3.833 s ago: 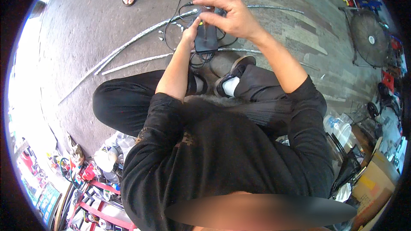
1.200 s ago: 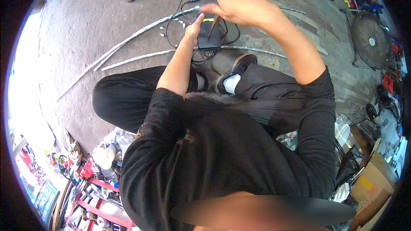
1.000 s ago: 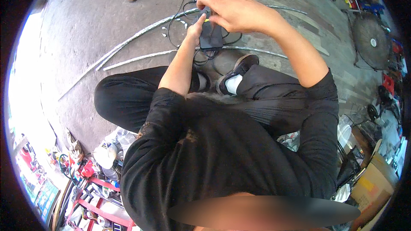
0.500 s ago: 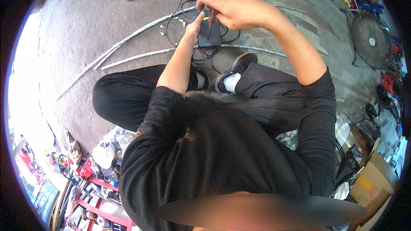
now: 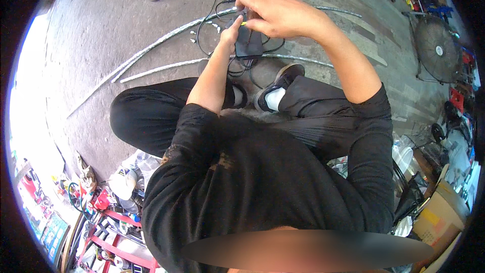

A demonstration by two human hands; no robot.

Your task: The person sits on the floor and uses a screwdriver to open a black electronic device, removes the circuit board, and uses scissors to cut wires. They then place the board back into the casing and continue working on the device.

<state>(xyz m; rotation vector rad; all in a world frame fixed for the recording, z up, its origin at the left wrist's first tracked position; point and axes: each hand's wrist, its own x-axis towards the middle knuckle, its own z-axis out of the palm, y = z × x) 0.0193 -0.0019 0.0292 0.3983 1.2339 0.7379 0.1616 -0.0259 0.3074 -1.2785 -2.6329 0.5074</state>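
Your left hand [image 5: 230, 36] grasped the left edge of the black box [image 5: 248, 49], which was in front of your crossed legs [image 5: 151, 111]. Above it, your right hand [image 5: 277, 14] pinched a brown tool [image 5: 251, 15] (largely hidden by your fingers).

"Could any lettering be read?"

"None. The cardboard box [image 5: 439, 217] at near right bore reddish print, too small to make out."

"The fan [image 5: 433, 40] on the right?"

"Its pale round hub badge [image 5: 439, 49] was illegible."

"And the black box [image 5: 246, 49], far middle?"

"Its yellow patch [image 5: 243, 23] was unreadable, like the bluish printed panel [image 5: 55, 236] at near left."
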